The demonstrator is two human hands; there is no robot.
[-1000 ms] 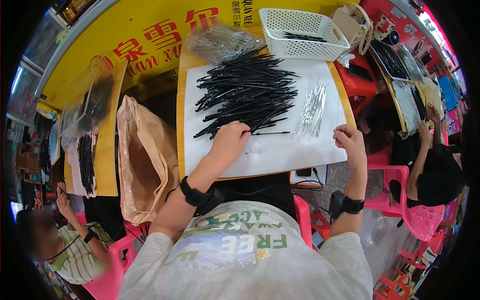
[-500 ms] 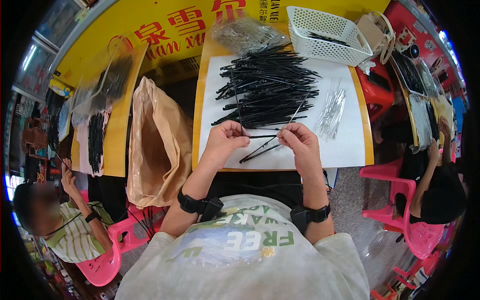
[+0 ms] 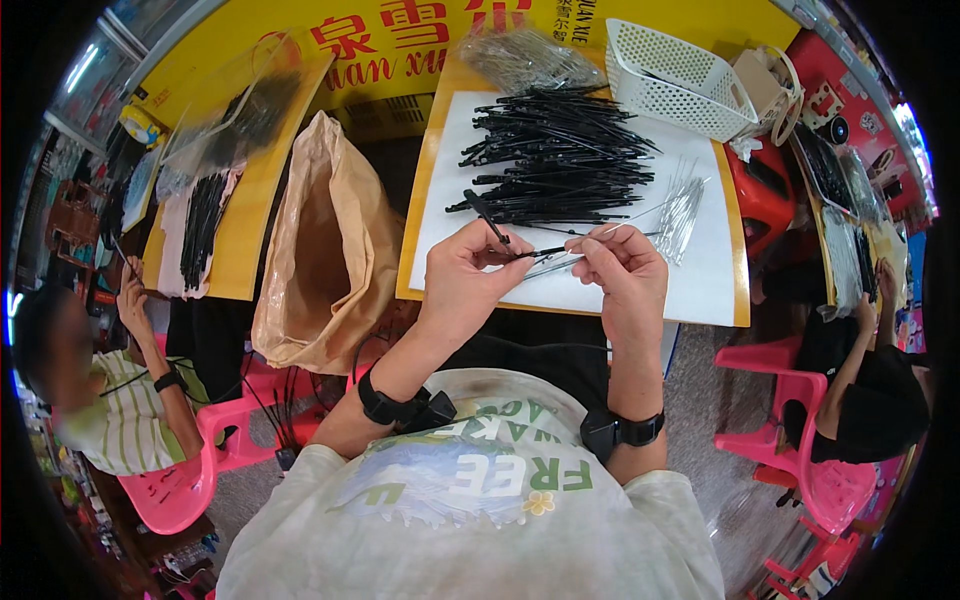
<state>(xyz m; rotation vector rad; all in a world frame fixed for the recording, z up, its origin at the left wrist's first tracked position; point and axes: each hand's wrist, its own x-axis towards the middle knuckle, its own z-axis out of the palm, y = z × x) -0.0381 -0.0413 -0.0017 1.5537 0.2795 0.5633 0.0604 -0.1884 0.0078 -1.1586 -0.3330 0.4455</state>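
Slender black sticks [image 3: 560,160], perhaps plastic

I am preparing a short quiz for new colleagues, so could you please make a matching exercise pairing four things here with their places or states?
1. Brown bag
2. Perforated basket
3. Loose silver wires
4. Left hand

A. On the white sheet, right of the black pile
B. Pinching a black strip
C. Left of the white sheet
D. At the white sheet's far right corner

Pairs: 1-C; 2-D; 3-A; 4-B
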